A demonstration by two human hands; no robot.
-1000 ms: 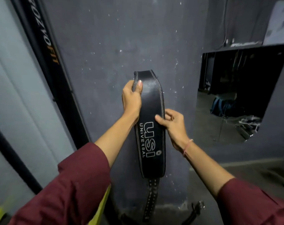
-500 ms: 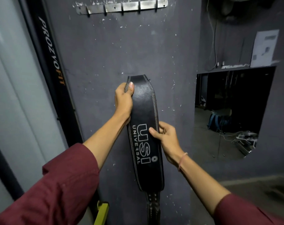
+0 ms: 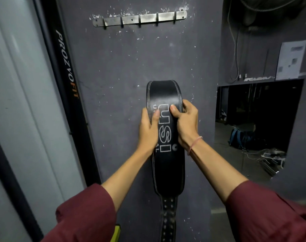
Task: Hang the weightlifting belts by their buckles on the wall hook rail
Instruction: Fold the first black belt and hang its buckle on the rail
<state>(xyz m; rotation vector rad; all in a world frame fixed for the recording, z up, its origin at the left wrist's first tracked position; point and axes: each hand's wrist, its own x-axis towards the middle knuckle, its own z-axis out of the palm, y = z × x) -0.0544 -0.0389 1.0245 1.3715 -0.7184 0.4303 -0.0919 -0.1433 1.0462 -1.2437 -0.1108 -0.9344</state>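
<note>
Both hands (image 3: pixel 168 126) clasp the black belt (image 3: pixel 166 165) below the hook rail (image 3: pixel 140 19).

Both arms wear loose maroon sleeves, pushed up so the forearms are bare; the left sleeve (image 3: pixel 84 213) bunches in soft folds near the elbow; the right sleeve (image 3: pixel 271 213) does likewise; a thin pink band (image 3: pixel 195 144) circles the right wrist.
</note>
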